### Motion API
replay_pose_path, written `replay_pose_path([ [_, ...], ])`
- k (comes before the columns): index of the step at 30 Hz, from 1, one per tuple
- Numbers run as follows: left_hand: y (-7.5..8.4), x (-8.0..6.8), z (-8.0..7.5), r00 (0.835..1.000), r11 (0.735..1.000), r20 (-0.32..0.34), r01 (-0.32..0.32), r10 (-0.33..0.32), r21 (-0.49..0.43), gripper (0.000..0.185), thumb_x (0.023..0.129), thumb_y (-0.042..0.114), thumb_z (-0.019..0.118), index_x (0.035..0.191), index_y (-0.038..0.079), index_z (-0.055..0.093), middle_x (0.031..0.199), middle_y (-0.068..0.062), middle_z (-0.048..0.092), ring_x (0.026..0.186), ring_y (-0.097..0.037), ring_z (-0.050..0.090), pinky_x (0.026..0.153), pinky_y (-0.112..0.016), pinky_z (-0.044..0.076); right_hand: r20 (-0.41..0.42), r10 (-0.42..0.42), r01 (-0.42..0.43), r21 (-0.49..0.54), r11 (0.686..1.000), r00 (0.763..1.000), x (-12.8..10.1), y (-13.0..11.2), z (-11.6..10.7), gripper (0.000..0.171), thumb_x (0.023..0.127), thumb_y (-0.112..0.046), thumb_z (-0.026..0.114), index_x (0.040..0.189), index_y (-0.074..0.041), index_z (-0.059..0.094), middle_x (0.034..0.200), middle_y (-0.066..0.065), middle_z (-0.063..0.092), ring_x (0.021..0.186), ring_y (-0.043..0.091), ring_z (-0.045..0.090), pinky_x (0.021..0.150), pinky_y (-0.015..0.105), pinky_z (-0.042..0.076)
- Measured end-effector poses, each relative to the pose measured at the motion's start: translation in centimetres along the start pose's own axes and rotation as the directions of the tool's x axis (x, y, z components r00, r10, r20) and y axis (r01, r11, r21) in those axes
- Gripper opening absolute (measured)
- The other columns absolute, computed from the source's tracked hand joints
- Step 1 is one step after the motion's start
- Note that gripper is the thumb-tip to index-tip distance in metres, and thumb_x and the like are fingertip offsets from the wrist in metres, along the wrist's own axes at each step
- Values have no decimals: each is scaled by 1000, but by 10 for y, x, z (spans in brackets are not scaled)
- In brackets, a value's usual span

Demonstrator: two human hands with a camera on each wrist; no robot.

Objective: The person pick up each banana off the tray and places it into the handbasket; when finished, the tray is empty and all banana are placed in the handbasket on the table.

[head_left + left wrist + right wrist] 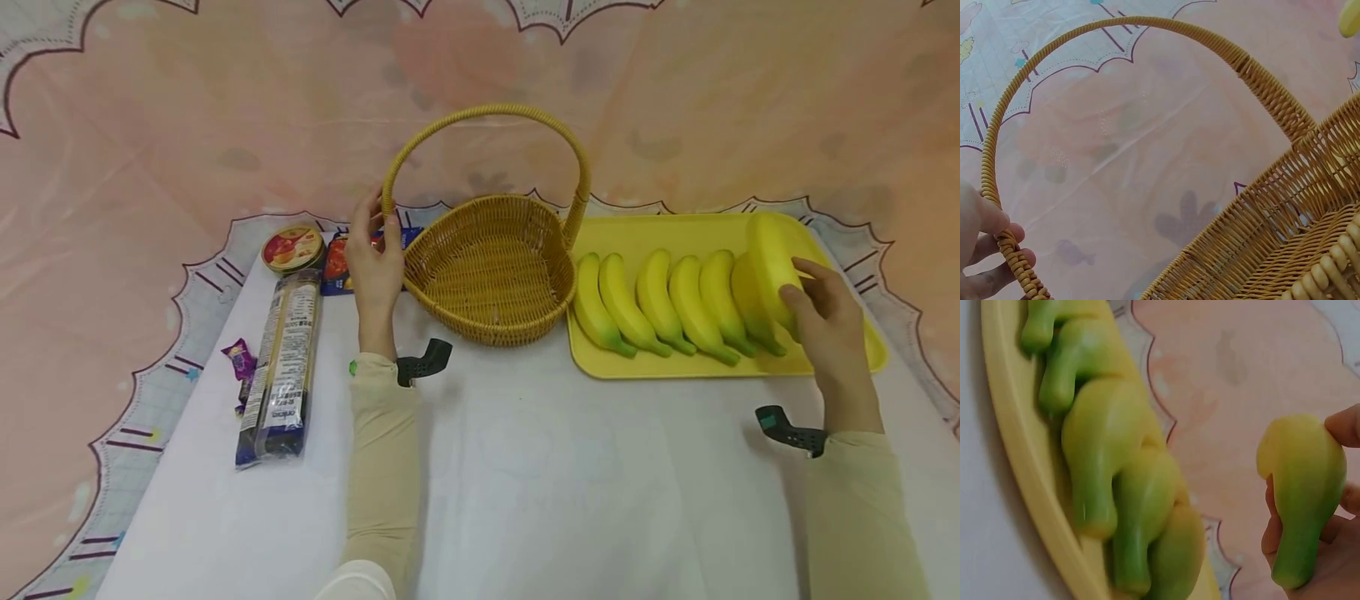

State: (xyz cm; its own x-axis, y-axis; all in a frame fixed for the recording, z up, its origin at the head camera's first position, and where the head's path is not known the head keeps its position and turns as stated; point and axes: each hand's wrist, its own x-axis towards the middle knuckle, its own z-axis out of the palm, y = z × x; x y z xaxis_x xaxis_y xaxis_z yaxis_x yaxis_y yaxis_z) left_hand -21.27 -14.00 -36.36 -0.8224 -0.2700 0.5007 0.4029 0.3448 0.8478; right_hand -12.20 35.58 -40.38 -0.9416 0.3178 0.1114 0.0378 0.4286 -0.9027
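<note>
My left hand [377, 265] grips the handle [491, 110] of a wicker basket [491, 329] near its left base; the left wrist view shows thumb and fingers [991, 219] pinching the woven band. Nothing lies inside the basket. On the right, my right hand [832, 321] holds a banana [772, 267] above the right part of a yellow tray [675, 367]. In the right wrist view this banana [1304, 494] sits between thumb and fingers, its green stem end pointing down. Several more bananas [652, 300] lie side by side in a row on the tray.
Left of the basket lie a long clear-wrapped pack of noodles [288, 358], a round tin [292, 248], a blue packet [337, 271] partly behind my left hand, and small purple-wrapped sweets [240, 360]. A white cloth [562, 483] covers the table; a patterned cloth [675, 100] hangs behind.
</note>
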Motion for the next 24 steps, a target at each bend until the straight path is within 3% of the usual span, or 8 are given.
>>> replay_pose_path([
  [5, 2, 0, 0, 1000, 1000, 23, 20, -20, -17, 38, 97, 10, 49, 135, 13, 51, 125, -16, 59, 118, -29, 57, 97, -43, 49, 77, -80, 83, -32, 996, 994, -8, -16, 12, 44, 98, -21, 48, 142, -25, 42, 113, -22, 49, 99, 0, 47, 74, 3, 41],
  [8, 17, -5, -3, 999, 999, 34, 42, -41, -31, 38, 97, 4, 47, 135, 6, 50, 126, -20, 57, 119, -33, 56, 98, -46, 47, 138, -188, 194, -33, 980, 973, -13, -24, 22, 44, 98, -16, 48, 142, -20, 42, 119, -19, 49, 104, 1, 48, 79, 3, 40],
  [12, 24, -8, -6, 998, 998, 39, 58, -57, -27, 38, 96, 2, 47, 134, 3, 50, 125, -22, 56, 118, -33, 55, 98, -47, 47, 236, -331, 336, 21, 942, 913, -21, -35, 38, 45, 96, -7, 49, 140, -10, 43, 126, -16, 50, 111, 1, 49, 86, 3, 40],
  [19, -4, -1, -3, 999, 1000, 30, 22, -21, -22, 38, 97, 10, 50, 135, 14, 52, 124, -13, 59, 117, -24, 57, 97, -43, 47, 419, -450, 443, 121, 888, 789, -32, -55, 76, 48, 92, 3, 51, 139, -4, 43, 132, -13, 50, 116, 0, 49, 87, 7, 42],
  [21, -8, 0, -3, 999, 1000, 31, 18, -18, -11, 38, 97, 11, 50, 134, 17, 52, 124, -9, 60, 117, -20, 57, 97, -41, 47, 453, -449, 452, 109, 886, 771, -33, -61, 89, 48, 93, 0, 52, 139, -9, 44, 131, -10, 51, 114, 0, 50, 86, 9, 41],
  [24, -9, 0, -4, 999, 1000, 35, 22, -21, -18, 38, 97, 11, 50, 134, 19, 53, 125, -8, 60, 116, -18, 57, 99, -40, 46, 498, -415, 447, 60, 893, 762, -33, -72, 110, 47, 94, -9, 55, 139, -19, 45, 132, -6, 52, 112, 2, 49, 89, 13, 39],
])
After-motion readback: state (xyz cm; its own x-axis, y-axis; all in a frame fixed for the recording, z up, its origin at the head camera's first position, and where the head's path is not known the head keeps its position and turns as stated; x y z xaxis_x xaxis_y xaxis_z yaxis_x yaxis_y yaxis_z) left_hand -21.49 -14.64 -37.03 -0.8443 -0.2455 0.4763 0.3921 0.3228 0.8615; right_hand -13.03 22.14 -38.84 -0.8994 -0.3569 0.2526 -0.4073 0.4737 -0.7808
